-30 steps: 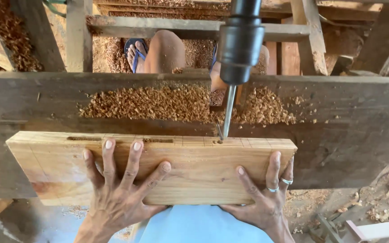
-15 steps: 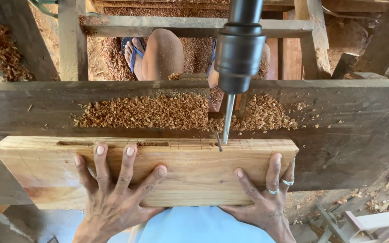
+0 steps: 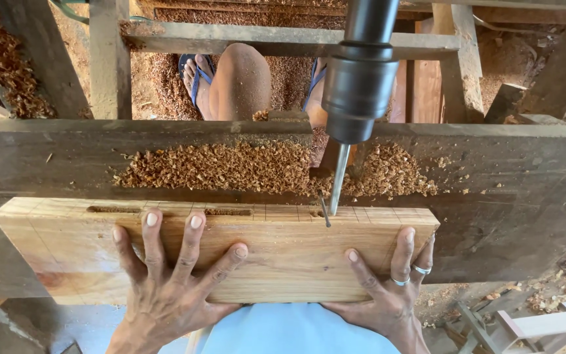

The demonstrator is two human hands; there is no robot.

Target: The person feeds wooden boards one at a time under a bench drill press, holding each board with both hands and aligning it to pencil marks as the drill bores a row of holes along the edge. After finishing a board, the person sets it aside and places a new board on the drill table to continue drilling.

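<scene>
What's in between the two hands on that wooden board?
In the head view, only bare light wood of the board lies between the left hand and the right hand. Both hands press flat on it; the drill bit meets its far edge.

The board [image 3: 283,255] is pale wood, smooth and matt, with thin pencil lines along its far edge. The bench [image 3: 519,196] under it is old wood, dark grey, rough and dull. A heap of wood shavings [image 3: 230,167] on the bench looks dry and crumbly. The drill chuck [image 3: 359,92] is dark metal, smooth with a soft shine. The drill bit [image 3: 339,180] is bright, shiny metal. Two rings [image 3: 411,275] on the right hand [image 3: 388,288] are silvery metal.
</scene>
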